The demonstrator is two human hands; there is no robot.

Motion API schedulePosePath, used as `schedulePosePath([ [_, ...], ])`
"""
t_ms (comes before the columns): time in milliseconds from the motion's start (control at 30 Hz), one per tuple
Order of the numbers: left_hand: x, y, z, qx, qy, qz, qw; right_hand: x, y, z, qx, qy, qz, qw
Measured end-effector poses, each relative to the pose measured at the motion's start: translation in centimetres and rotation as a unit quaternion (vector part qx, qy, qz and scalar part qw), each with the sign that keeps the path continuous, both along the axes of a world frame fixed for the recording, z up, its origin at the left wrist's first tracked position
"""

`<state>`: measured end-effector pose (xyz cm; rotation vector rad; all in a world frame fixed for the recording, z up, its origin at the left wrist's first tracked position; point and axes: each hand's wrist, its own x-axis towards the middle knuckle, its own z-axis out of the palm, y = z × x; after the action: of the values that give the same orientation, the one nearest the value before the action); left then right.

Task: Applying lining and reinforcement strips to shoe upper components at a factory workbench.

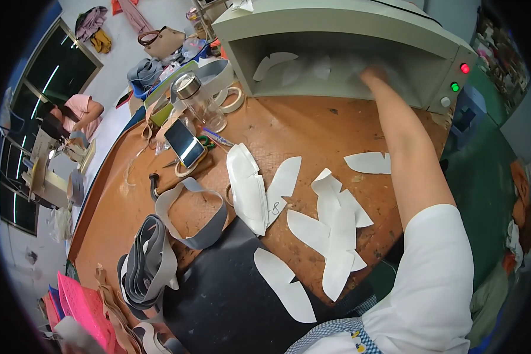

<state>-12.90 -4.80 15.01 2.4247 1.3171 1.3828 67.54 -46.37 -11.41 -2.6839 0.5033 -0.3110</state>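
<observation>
My right arm stretches across the table into a grey-green box-shaped machine [336,16] with a wide, low opening. Inside it, my right hand [374,75] is smeared by motion, and its fingers cannot be made out. Pale, blurred shapes are close to that hand. Further left in the opening lies a white curved cut piece [275,61], with fainter white pieces beside it. On the table in front are a stack of white cut pieces [246,186], a loose overlapping pile of white pieces [338,236] and a single white piece [369,163] near my forearm. My left hand is out of view.
A black mat [218,295] holds another white piece [286,286]. Left of it are grey strap coils [150,265] and a grey band loop [192,227]. Beyond stand a phone [184,143], a glass jar [200,103] and a tape roll [233,99]. A person [82,112] sits far left.
</observation>
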Motion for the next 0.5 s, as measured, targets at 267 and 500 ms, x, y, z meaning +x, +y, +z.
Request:
schedulePosePath([
  [267, 4.9, -12.6, -19.8, -0.344, 0.057, -0.143, 0.926, 5.2, -3.9, -1.8, -0.195, -0.002, 0.021, 0.981],
  [500, 7.9, -14.5, -18.0, -0.331, 0.118, -0.226, 0.909, 1.1, 1.2, 4.5, -0.210, -0.147, 0.173, 0.951],
])
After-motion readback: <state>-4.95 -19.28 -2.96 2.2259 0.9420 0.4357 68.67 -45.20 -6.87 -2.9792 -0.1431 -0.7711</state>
